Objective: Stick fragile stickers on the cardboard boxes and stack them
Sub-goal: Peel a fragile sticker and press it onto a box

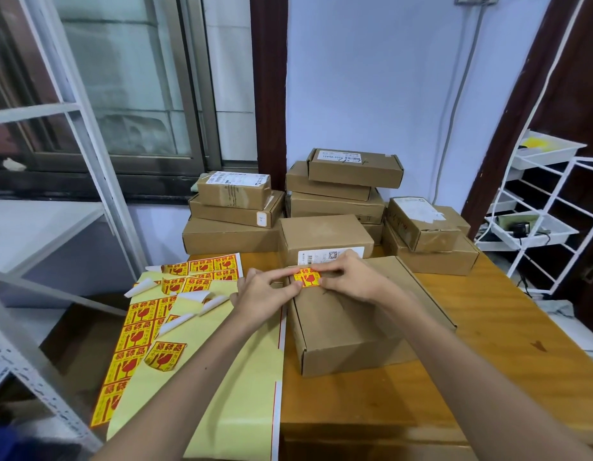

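I see the wooden table bearing stacked cardboard boxes at the back, their lower ones partly hidden. Nearer lies one cardboard box. My left hand and right hand pinch a fragile sticker at its far top edge, seemingly pressing it down. The sticker sheets run off frame.

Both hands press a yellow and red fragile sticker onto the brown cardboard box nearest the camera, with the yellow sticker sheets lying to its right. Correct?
Not quite. The head view shows the yellow sticker sheets lying left of the brown cardboard box. Left hand and right hand do press the yellow and red fragile sticker.
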